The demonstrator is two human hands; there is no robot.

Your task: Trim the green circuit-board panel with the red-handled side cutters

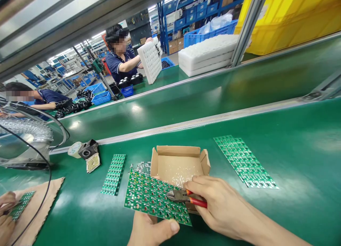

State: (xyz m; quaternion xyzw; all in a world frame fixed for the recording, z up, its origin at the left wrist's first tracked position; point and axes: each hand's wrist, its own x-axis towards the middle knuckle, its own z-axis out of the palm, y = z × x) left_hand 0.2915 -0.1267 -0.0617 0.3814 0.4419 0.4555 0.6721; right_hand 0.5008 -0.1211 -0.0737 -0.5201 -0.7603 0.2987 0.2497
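A green circuit board panel (149, 194) with rows of round holes is tilted in front of me. My left hand (151, 228) grips it from below, its thumb near the lower edge and the other fingers mostly hidden behind. In my right hand (220, 203) is a pair of cutting pliers (183, 196) with red handles. The plier jaws lie at the board's face, right of its middle; whether they close on anything I cannot tell. Under and behind the board stands an open cardboard box (178, 160) with small shiny bits in it. Small grey pieces (141, 166) are heaped left of the box.
One board panel (114, 175) lies to the left, and overlapping panels (245, 160) lie to the right. A soldering stand (89, 151) sits farther back. Another person's hands (6, 210) work on a cloth mat (50, 196). A metal rail (170, 127) borders the conveyor.
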